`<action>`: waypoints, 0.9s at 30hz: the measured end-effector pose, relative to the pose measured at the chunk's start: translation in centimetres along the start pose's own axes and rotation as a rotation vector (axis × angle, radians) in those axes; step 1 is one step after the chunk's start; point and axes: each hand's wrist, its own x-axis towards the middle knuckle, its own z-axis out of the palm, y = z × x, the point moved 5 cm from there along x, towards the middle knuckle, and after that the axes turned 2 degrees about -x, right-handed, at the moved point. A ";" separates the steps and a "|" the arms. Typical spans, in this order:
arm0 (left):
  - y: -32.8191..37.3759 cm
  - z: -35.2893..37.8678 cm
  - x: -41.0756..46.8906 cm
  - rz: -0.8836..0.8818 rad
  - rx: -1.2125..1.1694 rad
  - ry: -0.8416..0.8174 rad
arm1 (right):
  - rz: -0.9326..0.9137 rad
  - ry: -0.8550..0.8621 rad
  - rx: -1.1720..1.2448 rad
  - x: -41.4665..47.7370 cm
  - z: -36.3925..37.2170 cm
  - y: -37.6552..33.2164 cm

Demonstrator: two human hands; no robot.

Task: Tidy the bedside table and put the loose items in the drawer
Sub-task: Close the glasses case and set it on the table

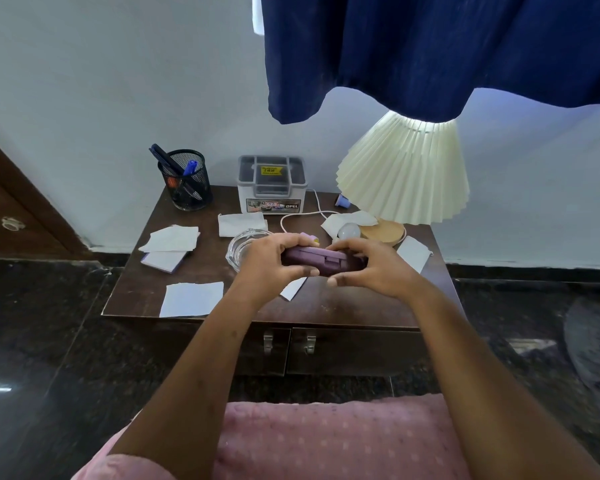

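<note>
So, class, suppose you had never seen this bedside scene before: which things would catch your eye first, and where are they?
First, the two hands meeting over the middle of the table, left hand and right hand gripping a purple case between them. Next, the pleated cream lamp at the back right, under a dark blue curtain. Then the white paper pieces scattered across the brown tabletop.

Purple case (322,263), navy curtain (430,53), cream pleated lampshade (404,174)
</note>
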 end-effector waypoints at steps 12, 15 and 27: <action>0.0 4.6 -0.9 0.042 0.146 -0.233 | 0.118 -0.099 -0.392 0.2 0.3 3.6; -0.8 6.0 -1.5 -0.003 0.221 -0.292 | 0.099 -0.030 -0.492 0.7 0.8 4.0; -1.6 8.3 -1.9 -0.062 0.234 -0.246 | 0.181 0.146 -0.476 1.0 1.5 4.4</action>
